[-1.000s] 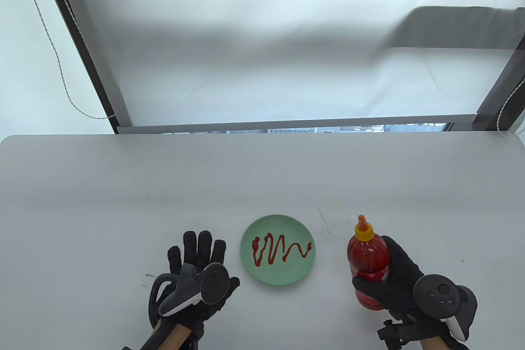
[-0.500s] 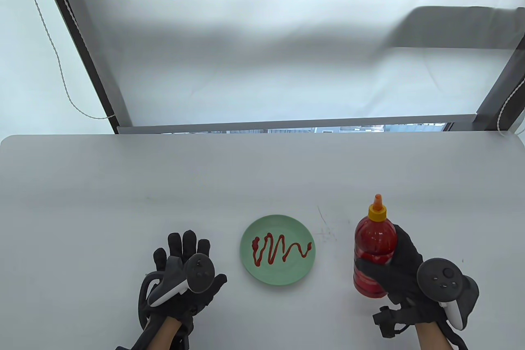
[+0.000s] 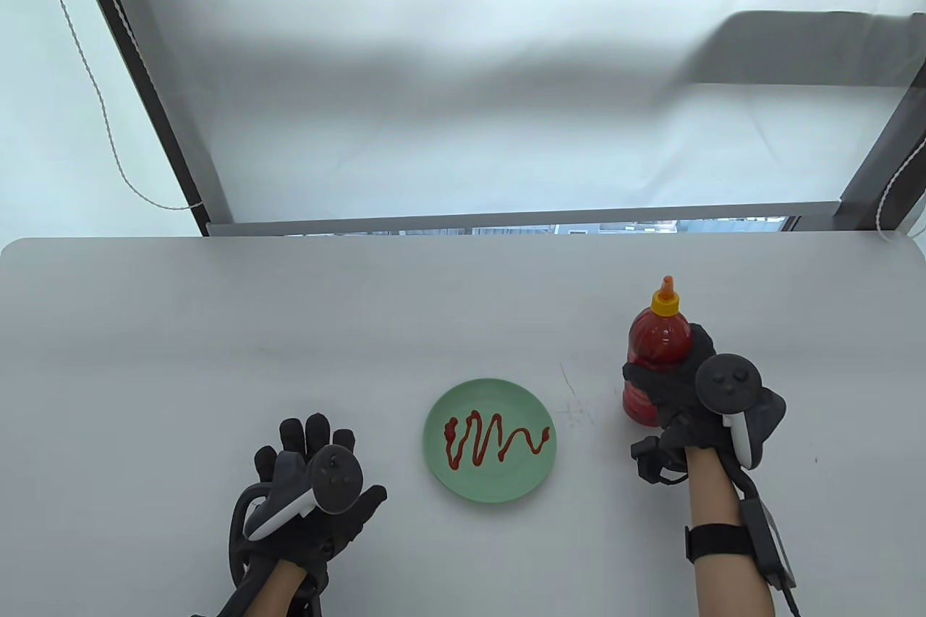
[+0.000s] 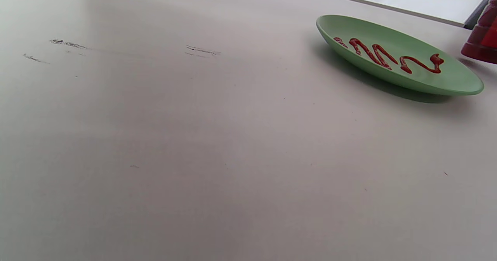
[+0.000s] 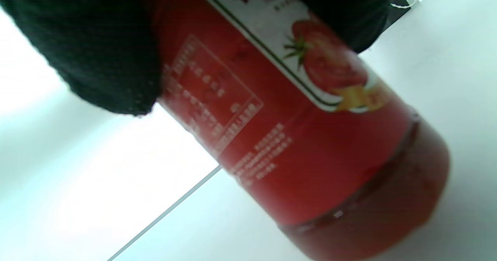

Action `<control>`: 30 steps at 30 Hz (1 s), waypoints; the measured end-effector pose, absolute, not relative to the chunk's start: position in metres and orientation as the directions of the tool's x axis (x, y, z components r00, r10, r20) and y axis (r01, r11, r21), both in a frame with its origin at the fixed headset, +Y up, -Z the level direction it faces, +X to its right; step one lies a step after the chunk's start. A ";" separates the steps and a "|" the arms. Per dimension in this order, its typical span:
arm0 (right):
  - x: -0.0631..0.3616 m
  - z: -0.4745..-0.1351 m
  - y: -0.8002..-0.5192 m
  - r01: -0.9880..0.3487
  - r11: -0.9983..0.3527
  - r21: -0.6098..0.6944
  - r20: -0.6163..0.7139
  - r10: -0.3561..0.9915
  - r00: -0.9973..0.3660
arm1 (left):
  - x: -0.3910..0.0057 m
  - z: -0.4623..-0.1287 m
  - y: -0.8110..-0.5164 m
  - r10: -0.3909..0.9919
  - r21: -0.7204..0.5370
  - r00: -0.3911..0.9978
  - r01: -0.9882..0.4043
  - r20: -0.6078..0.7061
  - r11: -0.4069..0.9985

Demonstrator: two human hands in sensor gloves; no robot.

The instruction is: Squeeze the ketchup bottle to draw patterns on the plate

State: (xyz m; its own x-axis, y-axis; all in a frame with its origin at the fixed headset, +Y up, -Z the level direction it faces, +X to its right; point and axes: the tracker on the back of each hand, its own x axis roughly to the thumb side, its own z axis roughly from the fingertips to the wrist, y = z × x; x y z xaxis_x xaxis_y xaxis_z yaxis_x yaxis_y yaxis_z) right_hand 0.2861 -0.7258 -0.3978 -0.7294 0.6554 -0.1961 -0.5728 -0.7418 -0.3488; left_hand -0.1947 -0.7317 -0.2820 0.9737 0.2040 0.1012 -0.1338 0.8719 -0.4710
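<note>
A green plate (image 3: 506, 487) lies on the table in front of me, with a red ketchup zigzag (image 3: 495, 437) drawn across it. The plate also shows in the left wrist view (image 4: 450, 82). My right hand (image 3: 669, 382) grips the red ketchup bottle (image 3: 655, 338) around its middle, upright, to the right of and beyond the plate. Its yellow cap and orange nozzle (image 3: 666, 293) point up. The right wrist view shows the bottle's label and base (image 5: 310, 136) close up, with gloved fingers (image 5: 89, 51) around it. My left hand (image 3: 307, 450) lies flat with fingers spread, left of the plate, holding nothing.
The grey table (image 3: 289, 328) has faint scuff marks (image 3: 575, 393) between plate and bottle. A window frame (image 3: 506, 219) runs along the table's far edge. A white cord (image 3: 94, 89) hangs at the far left.
My right hand has carried the bottle away from me, farther up the table, keeping it upright. My left hand has slid back and to the left, away from the plate.
</note>
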 end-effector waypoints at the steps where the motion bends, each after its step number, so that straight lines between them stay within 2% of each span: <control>1: 0.288 -0.400 -0.730 -0.579 -0.736 -0.350 -0.200 0.663 -0.721 | -0.195 -0.282 -0.732 0.206 -0.471 0.973 -0.135 0.102 0.872; 3: 0.291 -0.400 -0.732 -0.591 -0.726 -0.351 -0.183 0.672 -0.717 | -0.194 -0.282 -0.732 0.206 -0.474 0.973 -0.133 0.106 0.871; 6: 0.292 -0.395 -0.732 -0.528 -0.787 -0.318 -0.169 0.595 -0.785 | -0.194 -0.283 -0.732 0.204 -0.474 0.973 -0.128 0.112 0.871; 11: 0.299 -0.385 -0.734 -0.529 -0.794 -0.300 -0.202 0.595 -0.778 | -0.195 -0.284 -0.734 0.207 -0.485 0.973 -0.133 0.102 0.864; 15: 0.303 -0.377 -0.732 -0.468 -0.856 -0.220 -0.187 0.508 -0.841 | -0.196 -0.283 -0.733 0.214 -0.472 0.972 -0.145 0.095 0.869; 21: 0.290 -0.350 -0.707 -0.341 -0.914 -0.219 -0.261 0.392 -0.882 | -0.199 -0.282 -0.734 0.222 -0.455 0.971 -0.160 0.087 0.876; 24: 0.279 -0.322 -0.689 -0.353 -0.914 -0.199 -0.202 0.391 -0.898 | -0.201 -0.283 -0.734 0.223 -0.430 0.973 -0.174 0.066 0.886; 30: 0.264 -0.261 -0.665 -0.409 -0.884 -0.226 0.045 0.410 -0.911 | -0.204 -0.280 -0.733 0.230 -0.390 0.971 -0.189 0.061 0.901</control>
State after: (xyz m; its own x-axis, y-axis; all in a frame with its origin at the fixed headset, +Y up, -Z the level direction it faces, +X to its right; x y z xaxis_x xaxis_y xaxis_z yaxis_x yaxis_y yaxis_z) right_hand 0.2642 -0.6645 -0.2609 -0.9109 0.4102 0.0446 -0.4092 -0.8840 -0.2261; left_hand -0.2042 -0.7327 -0.2804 0.9714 0.2298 0.0607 -0.1889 0.9014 -0.3896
